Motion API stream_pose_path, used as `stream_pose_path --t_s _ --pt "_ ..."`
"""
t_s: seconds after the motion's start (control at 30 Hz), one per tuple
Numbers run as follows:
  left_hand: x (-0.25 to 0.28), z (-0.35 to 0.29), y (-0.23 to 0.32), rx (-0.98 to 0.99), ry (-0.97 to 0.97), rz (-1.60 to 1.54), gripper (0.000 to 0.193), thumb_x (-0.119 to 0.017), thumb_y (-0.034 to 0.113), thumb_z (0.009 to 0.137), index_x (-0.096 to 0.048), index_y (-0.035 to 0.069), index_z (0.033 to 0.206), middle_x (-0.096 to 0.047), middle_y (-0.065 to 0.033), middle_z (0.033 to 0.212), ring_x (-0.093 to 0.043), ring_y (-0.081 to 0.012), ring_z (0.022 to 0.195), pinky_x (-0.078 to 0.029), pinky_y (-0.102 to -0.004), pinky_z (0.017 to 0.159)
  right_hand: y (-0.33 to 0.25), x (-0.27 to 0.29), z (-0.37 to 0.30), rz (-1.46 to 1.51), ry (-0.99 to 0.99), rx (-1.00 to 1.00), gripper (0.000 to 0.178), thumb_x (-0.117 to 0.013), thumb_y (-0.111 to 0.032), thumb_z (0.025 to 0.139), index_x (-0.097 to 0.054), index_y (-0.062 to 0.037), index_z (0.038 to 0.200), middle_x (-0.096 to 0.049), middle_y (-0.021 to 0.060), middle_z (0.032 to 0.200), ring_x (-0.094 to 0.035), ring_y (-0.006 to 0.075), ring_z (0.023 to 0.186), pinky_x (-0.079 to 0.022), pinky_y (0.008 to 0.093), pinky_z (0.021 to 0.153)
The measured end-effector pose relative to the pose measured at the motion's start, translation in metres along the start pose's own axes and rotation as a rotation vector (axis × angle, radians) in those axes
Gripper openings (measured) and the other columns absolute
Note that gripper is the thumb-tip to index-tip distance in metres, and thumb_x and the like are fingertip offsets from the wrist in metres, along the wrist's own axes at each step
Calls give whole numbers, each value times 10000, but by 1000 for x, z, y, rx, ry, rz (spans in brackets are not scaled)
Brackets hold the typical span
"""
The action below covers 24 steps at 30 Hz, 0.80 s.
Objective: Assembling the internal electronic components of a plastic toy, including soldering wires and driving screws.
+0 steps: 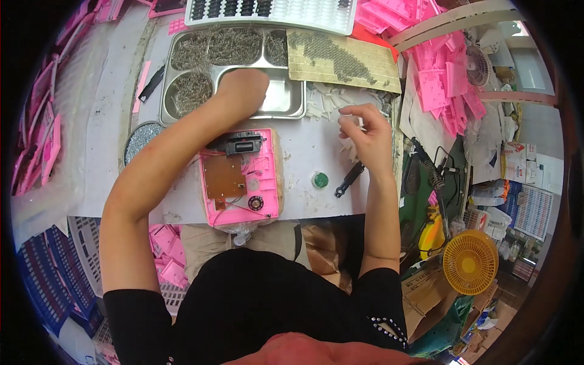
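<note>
On the table in front of me lies a pink plastic housing with a brown circuit board, a black mechanism and thin wires in it. My left hand reaches over the metal compartment tray, near its compartments of small springs. Its fingers point away and are hidden under the hand. To the right, my right hand is closed, thumb and fingers pinching a small white plastic piece. More white plastic pieces are heaped just beyond it.
A springs-covered board rests across the tray's right side. Close to my right forearm lie a black-handled tool and a small green-topped pot. A round dish stands left. Pink parts pile at right, above a yellow fan.
</note>
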State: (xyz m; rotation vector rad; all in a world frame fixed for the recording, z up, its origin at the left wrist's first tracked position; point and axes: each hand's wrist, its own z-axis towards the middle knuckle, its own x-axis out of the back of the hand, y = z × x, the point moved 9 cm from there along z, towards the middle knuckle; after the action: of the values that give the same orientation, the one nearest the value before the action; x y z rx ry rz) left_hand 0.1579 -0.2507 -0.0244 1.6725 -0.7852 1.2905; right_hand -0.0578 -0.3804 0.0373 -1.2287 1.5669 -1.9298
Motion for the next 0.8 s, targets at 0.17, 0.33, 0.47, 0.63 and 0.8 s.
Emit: stream_pose_path --t_s 0.17,0.33,0.47,0.63,0.8 --pt "60 -39 6 -168 345 -151 221 -688 201 855 -639 4 943 -661 -180 821 -662 -373 790 -527 -500 723 4 -1 -48 197 -127 -49 291 -784 -10 823 -757 -16 1113 -691 59 998 -630 100 777 -521 274 683" --pt "95 -172 18 121 132 -799 139 -664 110 934 -685 13 1031 -689 -75 859 -669 -151 732 -517 -290 645 -30 -37 -120 110 -120 46 326 -797 0 809 -742 6 1130 -731 82 956 -672 149 802 -523 276 723" --pt "9 -233 40 296 -90 -1588 89 -631 43 986 -651 -12 1053 -715 -87 979 -691 -133 801 -570 -257 678 -68 -90 -138 102 -256 189 358 -793 16 777 -734 9 1130 -722 99 882 -649 152 718 -496 269 655" --pt "-41 -253 53 454 -87 -2113 109 -644 52 997 -617 -11 1082 -715 -156 1055 -723 -186 871 -629 -298 745 -77 -100 -146 57 -227 347 338 -823 2 764 -740 -24 1090 -710 84 824 -615 159 616 -471 264 569" --pt "-43 -257 55 429 -82 -2175 84 -641 49 999 -615 -5 1057 -711 -152 1056 -725 -188 888 -628 -294 755 -79 -97 -147 24 -176 402 341 -842 -6 755 -734 -22 1078 -705 99 794 -636 178 601 -482 276 551"
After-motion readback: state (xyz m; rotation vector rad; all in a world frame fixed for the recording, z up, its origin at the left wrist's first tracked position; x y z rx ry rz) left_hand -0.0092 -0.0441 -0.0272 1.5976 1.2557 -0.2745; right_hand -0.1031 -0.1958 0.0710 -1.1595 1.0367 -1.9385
